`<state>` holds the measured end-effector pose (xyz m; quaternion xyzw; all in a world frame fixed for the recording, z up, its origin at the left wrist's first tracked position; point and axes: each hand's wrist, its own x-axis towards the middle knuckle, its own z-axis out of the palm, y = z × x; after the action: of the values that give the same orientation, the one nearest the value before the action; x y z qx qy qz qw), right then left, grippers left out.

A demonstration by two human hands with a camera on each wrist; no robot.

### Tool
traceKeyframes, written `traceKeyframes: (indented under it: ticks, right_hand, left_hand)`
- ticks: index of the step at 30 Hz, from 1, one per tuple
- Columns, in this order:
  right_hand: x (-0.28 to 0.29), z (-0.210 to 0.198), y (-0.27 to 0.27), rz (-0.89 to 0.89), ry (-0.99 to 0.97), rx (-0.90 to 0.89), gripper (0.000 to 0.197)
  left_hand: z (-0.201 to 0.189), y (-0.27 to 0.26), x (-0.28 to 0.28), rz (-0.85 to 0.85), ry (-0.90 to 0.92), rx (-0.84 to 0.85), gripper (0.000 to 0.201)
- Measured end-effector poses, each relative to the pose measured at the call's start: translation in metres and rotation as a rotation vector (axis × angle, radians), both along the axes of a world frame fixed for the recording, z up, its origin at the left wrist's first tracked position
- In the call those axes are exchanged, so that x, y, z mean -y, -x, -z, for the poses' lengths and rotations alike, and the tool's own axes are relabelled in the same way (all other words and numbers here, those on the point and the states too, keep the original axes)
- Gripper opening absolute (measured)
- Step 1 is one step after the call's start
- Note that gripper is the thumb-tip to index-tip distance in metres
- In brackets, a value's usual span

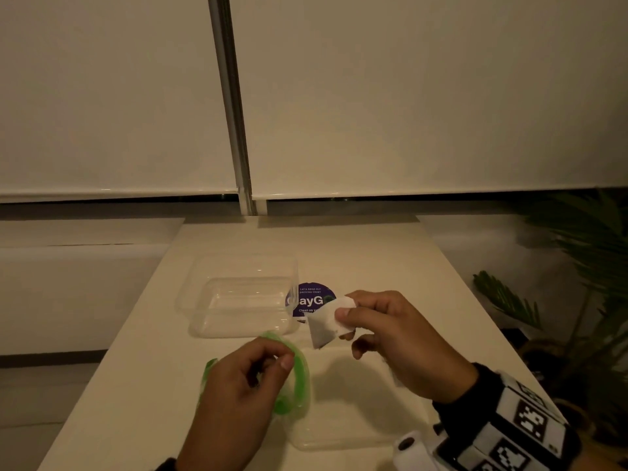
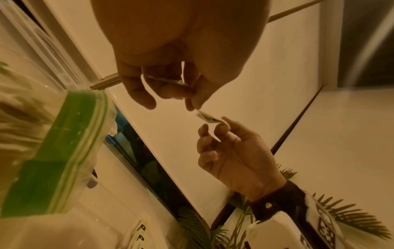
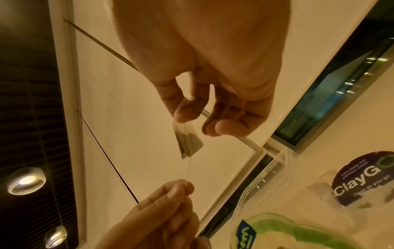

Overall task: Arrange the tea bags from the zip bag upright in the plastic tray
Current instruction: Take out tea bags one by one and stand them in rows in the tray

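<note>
My right hand (image 1: 346, 309) pinches a white tea bag (image 1: 324, 322) between thumb and forefinger, above the table just right of the clear plastic tray (image 1: 238, 283). In the right wrist view the tea bag (image 3: 187, 138) hangs from the right hand (image 3: 185, 116), and its thin string runs down to my left hand (image 3: 183, 187), which pinches it. My left hand (image 1: 272, 363) hovers over the mouth of the green-zippered zip bag (image 1: 299, 379), which lies in front of the tray. The tray looks empty. What is inside the zip bag (image 2: 64, 151) is blurred.
A round purple "ClayGo" sticker (image 1: 311, 299) lies on the table beside the tray. A second clear plastic piece (image 1: 356, 419) lies under my right wrist. Palm leaves (image 1: 577, 266) stand beyond the table's right edge, and blinds close off the far side.
</note>
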<state>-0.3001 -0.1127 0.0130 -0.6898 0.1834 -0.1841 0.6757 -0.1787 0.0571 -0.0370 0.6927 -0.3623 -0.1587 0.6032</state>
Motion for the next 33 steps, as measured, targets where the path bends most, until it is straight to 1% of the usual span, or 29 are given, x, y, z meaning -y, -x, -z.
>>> traceKeyframes:
  ticks: [1, 3, 5, 7, 8, 10, 12, 14, 16, 17, 18, 20, 23, 26, 28, 29, 31, 33]
  right_hand:
    - [-0.001, 0.001, 0.0, 0.004, -0.004, 0.028, 0.032]
    - [-0.002, 0.0, 0.0, 0.017, -0.002, 0.082, 0.027]
    - [-0.005, -0.001, -0.001, 0.017, -0.002, 0.137, 0.025]
    - [-0.009, -0.002, -0.003, 0.013, -0.056, 0.185, 0.019]
    - [-0.01, -0.003, -0.004, 0.015, -0.08, 0.202, 0.023]
    - [-0.011, -0.004, -0.006, 0.018, -0.125, 0.216, 0.038]
    - [-0.012, -0.007, -0.008, 0.028, -0.189, 0.222, 0.041]
    - [-0.012, -0.007, -0.008, 0.05, -0.23, 0.21, 0.031]
    - [-0.012, -0.006, -0.008, 0.086, -0.14, 0.175, 0.012]
    - [-0.012, -0.005, -0.007, 0.106, -0.075, 0.155, 0.007]
    - [-0.011, -0.003, -0.007, 0.124, -0.019, 0.135, 0.01]
    - [-0.01, -0.001, -0.006, 0.144, 0.031, 0.11, 0.011]
    - [-0.01, 0.002, -0.006, 0.158, 0.011, 0.099, 0.017]
    - [-0.009, 0.005, -0.007, 0.176, -0.015, 0.098, 0.026]
    - [-0.009, 0.007, -0.007, 0.183, -0.045, 0.082, 0.022]
    - [-0.01, 0.008, -0.008, 0.181, -0.074, 0.068, 0.024]
    - [-0.012, 0.009, -0.01, 0.176, -0.143, 0.047, 0.03]
    - [-0.014, 0.009, -0.012, 0.157, -0.23, 0.048, 0.028]
  left_hand:
    - [0.0, -0.001, 0.0, 0.001, 0.007, 0.006, 0.034]
    - [-0.003, -0.002, 0.001, -0.007, 0.008, -0.004, 0.037]
    - [-0.004, -0.002, 0.002, -0.005, 0.006, 0.008, 0.033]
    - [-0.005, -0.001, 0.002, 0.015, 0.002, -0.034, 0.021]
    - [-0.005, -0.001, 0.002, 0.021, 0.004, -0.047, 0.018]
    - [-0.003, -0.001, 0.002, 0.024, 0.002, -0.055, 0.014]
    - [-0.003, 0.0, 0.001, 0.049, 0.011, -0.064, 0.011]
    - [-0.003, 0.002, 0.001, 0.107, 0.015, -0.056, 0.012]
    - [-0.005, 0.004, 0.001, 0.159, 0.014, -0.046, 0.011]
    - [-0.007, 0.005, 0.001, 0.182, 0.017, -0.042, 0.012]
    - [-0.008, 0.006, 0.0, 0.208, 0.024, -0.034, 0.014]
    - [-0.012, 0.007, 0.0, 0.244, 0.05, -0.022, 0.023]
    - [-0.019, 0.008, 0.002, 0.212, 0.161, -0.11, 0.03]
    - [-0.025, 0.005, 0.004, 0.138, 0.243, -0.183, 0.032]
    - [-0.028, 0.005, 0.004, 0.15, 0.264, -0.191, 0.039]
    - [-0.03, 0.006, 0.003, 0.169, 0.255, -0.164, 0.037]
    - [-0.034, 0.012, 0.001, 0.225, 0.212, -0.121, 0.025]
    - [-0.035, 0.019, 0.002, 0.276, 0.165, -0.134, 0.021]
